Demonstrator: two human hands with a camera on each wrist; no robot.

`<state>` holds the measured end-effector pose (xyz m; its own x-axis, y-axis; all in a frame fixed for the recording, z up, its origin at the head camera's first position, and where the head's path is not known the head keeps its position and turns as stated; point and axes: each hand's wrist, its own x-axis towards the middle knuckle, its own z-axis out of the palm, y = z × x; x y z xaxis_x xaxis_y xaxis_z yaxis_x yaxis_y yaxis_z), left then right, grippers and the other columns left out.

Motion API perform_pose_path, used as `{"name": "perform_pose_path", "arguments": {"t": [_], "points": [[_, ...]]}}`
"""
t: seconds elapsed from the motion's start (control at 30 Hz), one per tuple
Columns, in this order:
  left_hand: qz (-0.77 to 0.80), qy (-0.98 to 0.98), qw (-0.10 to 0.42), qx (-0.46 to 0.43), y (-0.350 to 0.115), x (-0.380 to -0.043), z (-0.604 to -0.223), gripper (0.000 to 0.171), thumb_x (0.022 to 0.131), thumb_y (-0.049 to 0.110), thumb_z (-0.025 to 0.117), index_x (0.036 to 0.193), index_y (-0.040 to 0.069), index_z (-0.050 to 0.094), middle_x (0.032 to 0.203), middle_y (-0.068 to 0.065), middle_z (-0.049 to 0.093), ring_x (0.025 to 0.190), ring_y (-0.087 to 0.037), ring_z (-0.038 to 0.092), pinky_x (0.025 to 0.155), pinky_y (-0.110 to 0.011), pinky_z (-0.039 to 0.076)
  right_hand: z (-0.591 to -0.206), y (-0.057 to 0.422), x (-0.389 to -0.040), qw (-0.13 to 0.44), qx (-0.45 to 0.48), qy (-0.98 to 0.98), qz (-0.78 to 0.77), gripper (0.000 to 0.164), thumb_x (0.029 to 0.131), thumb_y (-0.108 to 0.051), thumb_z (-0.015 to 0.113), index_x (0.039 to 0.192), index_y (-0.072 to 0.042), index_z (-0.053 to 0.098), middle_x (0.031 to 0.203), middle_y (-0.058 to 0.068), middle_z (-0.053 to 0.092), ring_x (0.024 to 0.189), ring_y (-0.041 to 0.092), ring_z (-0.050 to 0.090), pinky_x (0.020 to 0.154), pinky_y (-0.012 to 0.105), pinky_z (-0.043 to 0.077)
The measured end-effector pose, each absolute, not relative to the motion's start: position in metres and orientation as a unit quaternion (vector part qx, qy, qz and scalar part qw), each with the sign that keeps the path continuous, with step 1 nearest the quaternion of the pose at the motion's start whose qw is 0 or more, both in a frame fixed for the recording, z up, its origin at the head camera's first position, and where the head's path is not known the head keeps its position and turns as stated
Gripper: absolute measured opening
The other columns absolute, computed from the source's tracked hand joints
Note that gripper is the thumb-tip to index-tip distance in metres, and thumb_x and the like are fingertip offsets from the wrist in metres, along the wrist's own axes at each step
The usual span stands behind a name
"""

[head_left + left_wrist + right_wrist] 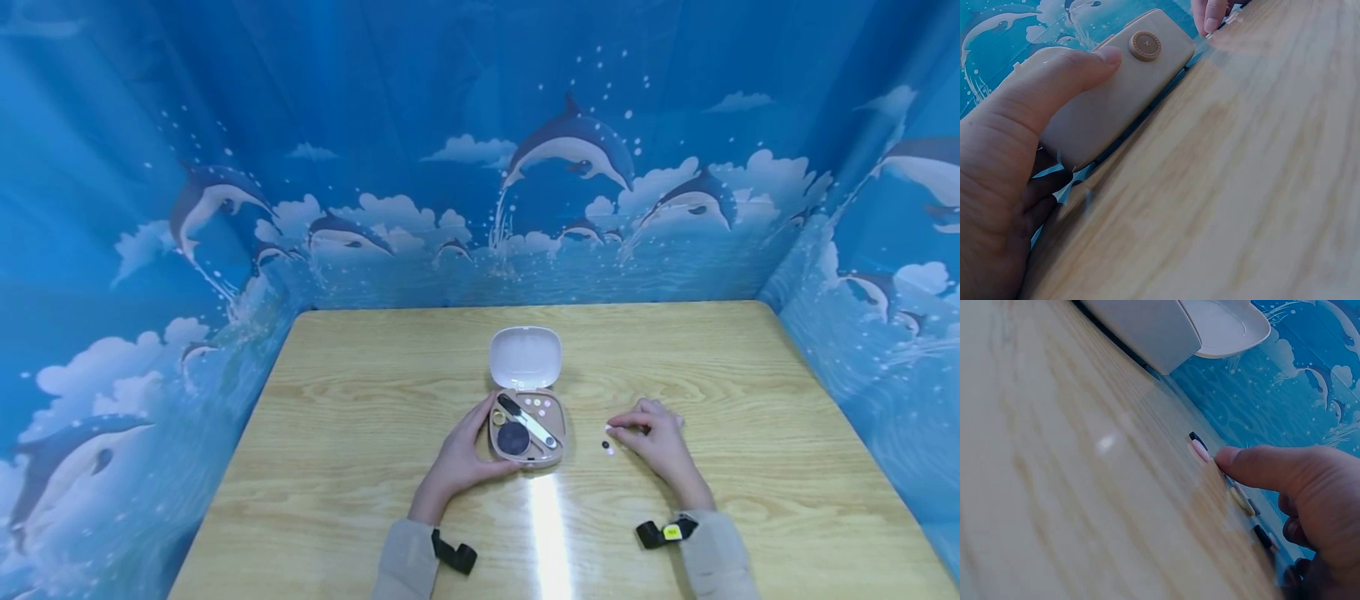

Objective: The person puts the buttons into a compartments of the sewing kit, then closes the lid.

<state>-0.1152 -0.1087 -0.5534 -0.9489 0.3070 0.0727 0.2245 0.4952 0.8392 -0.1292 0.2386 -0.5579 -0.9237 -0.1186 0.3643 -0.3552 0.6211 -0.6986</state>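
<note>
Open case [556, 418], plus-marked round clasp [1145, 45], yellow wrist label [671, 532] illegible

No words or numbers can be read. The round button [1145, 45] on the case [1119, 94] bears a small cross-like sign — its finer detail blurred — and the yellow label [671, 531] on the right wristband [688, 525] shows marks too small to decipher.

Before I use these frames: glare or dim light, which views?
Head: bright glare streak on the table, in front of the open case; left wrist: dim, tilted, dark band under the case; right wrist: also dim, small glare spot image-left of the right hand.
</note>
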Motion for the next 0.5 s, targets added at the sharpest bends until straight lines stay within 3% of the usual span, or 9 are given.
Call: {"name": "perform_pose_path", "arguments": {"t": [0.5], "points": [[0.473, 0.867, 0.045, 0.153, -0.1087, -0.1156, -0.554, 0.12, 0.062, 0.058, 0.088, 0.159, 0.028, 0.024, 0.16, 0.004, 0.03, 0.145, -0.024, 0.031, 0.117, -0.052, 0.027, -0.5587, 0.238, -0.1285, 0.141, 0.134, -0.892, 0.408, 0.016, 0.071, -0.008, 0.087, 0.082, -0.016, 0.079, 0.067, -0.011, 0.045, 0.068, 0.007, 0.037, 0.07, 0.034, 0.017]]}}
